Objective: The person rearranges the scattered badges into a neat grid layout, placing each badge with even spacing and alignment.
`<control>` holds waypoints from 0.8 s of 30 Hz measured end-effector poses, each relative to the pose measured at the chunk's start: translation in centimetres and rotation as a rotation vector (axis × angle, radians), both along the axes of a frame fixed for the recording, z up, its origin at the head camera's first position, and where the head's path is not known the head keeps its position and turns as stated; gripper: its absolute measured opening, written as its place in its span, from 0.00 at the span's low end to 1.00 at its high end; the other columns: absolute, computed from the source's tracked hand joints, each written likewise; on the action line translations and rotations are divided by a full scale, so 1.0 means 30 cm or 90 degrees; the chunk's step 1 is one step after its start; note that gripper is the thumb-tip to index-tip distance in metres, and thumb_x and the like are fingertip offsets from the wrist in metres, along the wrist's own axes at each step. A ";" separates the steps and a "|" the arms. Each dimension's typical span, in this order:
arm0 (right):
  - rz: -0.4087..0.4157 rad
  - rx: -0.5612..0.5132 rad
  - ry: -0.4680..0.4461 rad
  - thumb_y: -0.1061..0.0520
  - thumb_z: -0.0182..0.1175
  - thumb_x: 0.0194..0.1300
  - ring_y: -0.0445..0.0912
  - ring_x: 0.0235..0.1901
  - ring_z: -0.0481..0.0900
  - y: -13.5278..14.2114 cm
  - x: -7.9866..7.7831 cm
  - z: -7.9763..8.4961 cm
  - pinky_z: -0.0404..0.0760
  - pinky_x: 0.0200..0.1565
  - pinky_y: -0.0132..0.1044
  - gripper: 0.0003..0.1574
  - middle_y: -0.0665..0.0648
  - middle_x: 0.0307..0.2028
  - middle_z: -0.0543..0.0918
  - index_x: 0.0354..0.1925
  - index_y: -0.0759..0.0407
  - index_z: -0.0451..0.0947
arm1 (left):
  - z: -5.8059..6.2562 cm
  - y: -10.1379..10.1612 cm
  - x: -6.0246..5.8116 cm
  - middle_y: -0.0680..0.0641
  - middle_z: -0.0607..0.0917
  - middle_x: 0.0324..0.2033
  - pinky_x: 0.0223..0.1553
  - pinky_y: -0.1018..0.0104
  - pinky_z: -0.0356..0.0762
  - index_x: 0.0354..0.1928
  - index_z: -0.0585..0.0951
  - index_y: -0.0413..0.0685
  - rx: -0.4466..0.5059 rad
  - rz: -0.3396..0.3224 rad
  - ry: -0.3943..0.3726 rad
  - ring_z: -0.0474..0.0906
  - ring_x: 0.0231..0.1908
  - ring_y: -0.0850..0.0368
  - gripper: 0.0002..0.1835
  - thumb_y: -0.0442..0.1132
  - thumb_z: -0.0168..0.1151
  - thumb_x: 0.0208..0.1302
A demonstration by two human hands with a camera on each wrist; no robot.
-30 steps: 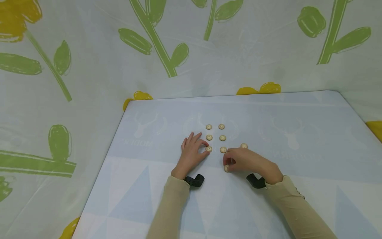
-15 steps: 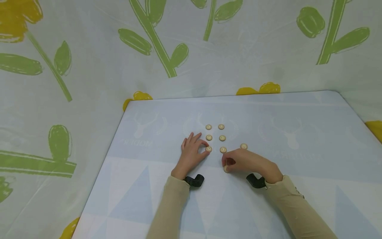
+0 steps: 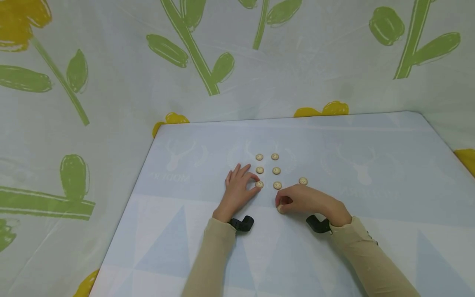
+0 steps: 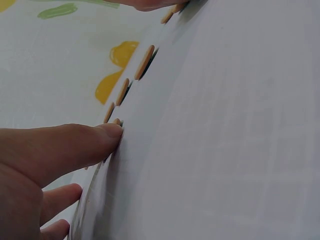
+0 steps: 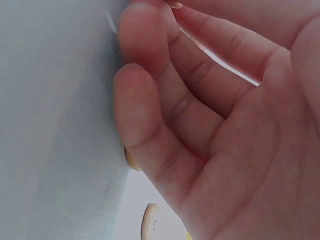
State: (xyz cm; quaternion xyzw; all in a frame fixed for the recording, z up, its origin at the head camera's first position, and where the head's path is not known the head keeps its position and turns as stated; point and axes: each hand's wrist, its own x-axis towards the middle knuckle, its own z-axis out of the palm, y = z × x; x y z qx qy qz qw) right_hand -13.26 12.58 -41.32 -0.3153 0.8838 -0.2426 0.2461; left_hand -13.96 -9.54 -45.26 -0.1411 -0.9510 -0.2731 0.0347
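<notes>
Small round wooden buttons lie on the table in two columns of three. My left hand (image 3: 237, 192) has its thumb and index finger round the near-left button (image 3: 259, 185), its other fingers spread. In the left wrist view its thumb (image 4: 95, 145) touches that button's edge. Just in front of the right column's near button (image 3: 277, 185), my right hand (image 3: 311, 200) pinches another button (image 3: 280, 209), partly hidden by the fingers, close over the table. Its curled fingers (image 5: 137, 105) fill the right wrist view, beside the tabletop.
Another loose button (image 3: 303, 181) lies just beyond my right hand. The table (image 3: 222, 140) has a pale blue and white patterned cover. Behind and to the left hangs a white curtain (image 3: 122, 82) with green leaves. Each wrist wears a black camera mount (image 3: 243, 224).
My right hand and its pinched button have shifted very slightly to the left. My left hand and the buttons lying on the table have stayed in place.
</notes>
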 end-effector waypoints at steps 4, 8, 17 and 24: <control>0.003 -0.011 -0.011 0.52 0.61 0.55 0.37 0.27 0.72 0.006 -0.002 0.004 0.71 0.33 0.33 0.05 0.40 0.24 0.75 0.31 0.42 0.75 | 0.001 0.001 -0.001 0.49 0.63 0.63 0.60 0.46 0.39 0.35 0.77 0.60 0.000 0.000 -0.002 0.46 0.65 0.45 0.09 0.51 0.62 0.53; 0.009 -0.024 -0.010 0.52 0.60 0.56 0.37 0.27 0.72 0.016 -0.007 0.012 0.71 0.33 0.33 0.05 0.40 0.26 0.75 0.34 0.43 0.76 | 0.002 0.002 -0.001 0.49 0.62 0.63 0.60 0.45 0.39 0.35 0.77 0.60 0.000 0.001 -0.006 0.45 0.65 0.46 0.09 0.50 0.62 0.53; 0.009 -0.056 0.021 0.52 0.60 0.57 0.38 0.29 0.72 0.048 -0.037 0.012 0.71 0.36 0.34 0.08 0.39 0.28 0.76 0.38 0.42 0.77 | 0.002 0.003 -0.001 0.49 0.62 0.63 0.60 0.45 0.39 0.36 0.77 0.60 0.000 0.001 -0.005 0.45 0.65 0.46 0.10 0.51 0.62 0.53; -0.010 -0.072 0.017 0.54 0.62 0.55 0.38 0.31 0.73 0.064 -0.047 0.017 0.73 0.37 0.34 0.11 0.40 0.30 0.77 0.39 0.43 0.77 | 0.003 0.004 -0.001 0.49 0.62 0.63 0.60 0.45 0.39 0.36 0.77 0.60 -0.002 0.004 -0.008 0.45 0.65 0.46 0.10 0.51 0.62 0.53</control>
